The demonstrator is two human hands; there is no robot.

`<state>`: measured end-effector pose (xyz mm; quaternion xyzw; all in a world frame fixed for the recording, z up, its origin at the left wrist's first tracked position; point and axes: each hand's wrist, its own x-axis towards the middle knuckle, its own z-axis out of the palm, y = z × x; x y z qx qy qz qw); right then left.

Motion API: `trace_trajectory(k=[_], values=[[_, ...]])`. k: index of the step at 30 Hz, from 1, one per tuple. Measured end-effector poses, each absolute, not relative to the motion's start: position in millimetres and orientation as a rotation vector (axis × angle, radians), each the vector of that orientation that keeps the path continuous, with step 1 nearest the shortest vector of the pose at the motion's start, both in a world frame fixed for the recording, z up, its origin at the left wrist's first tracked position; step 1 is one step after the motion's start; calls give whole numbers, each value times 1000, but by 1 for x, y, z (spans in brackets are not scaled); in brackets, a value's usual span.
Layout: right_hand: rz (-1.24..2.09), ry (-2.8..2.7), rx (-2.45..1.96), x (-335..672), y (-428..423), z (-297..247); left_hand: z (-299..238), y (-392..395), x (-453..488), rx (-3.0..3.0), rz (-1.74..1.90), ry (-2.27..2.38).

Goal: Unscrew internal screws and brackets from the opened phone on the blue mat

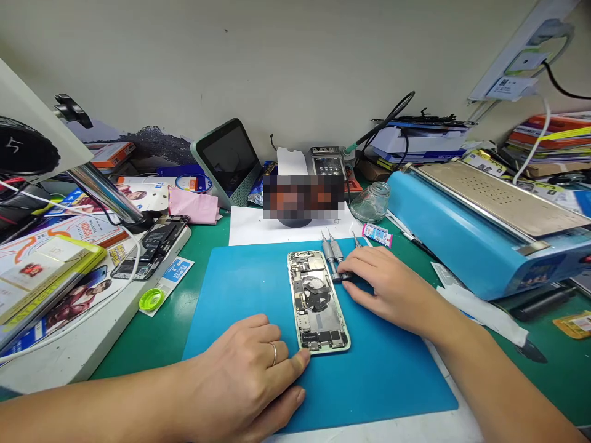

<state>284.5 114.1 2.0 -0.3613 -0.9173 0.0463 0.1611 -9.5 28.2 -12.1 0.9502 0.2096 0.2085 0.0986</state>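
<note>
An opened phone (317, 300) with its insides showing lies lengthwise on a blue work mat (378, 369). My left hand (252, 372) rests on the mat at the phone's near left corner, fingers curled together, a fingertip touching the frame. My right hand (385, 286) lies to the right of the phone. Its fingertips touch the handle ends of the grey screwdrivers (333, 258) that lie side by side beside the phone. I see nothing gripped in either hand.
A blue machine (466, 231) with a metal top plate fills the right side. A glass jar (372, 202), a small screen device (226, 161) and a white sheet (249, 227) stand behind the mat. On the left: another opened phone (152, 246), a green cap (151, 299), booklets, cables.
</note>
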Motion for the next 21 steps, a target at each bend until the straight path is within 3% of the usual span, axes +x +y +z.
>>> trace_trajectory(k=[21], values=[[137,-2616,-1039,281,114,3,-11,27,-10,2808,600,624]])
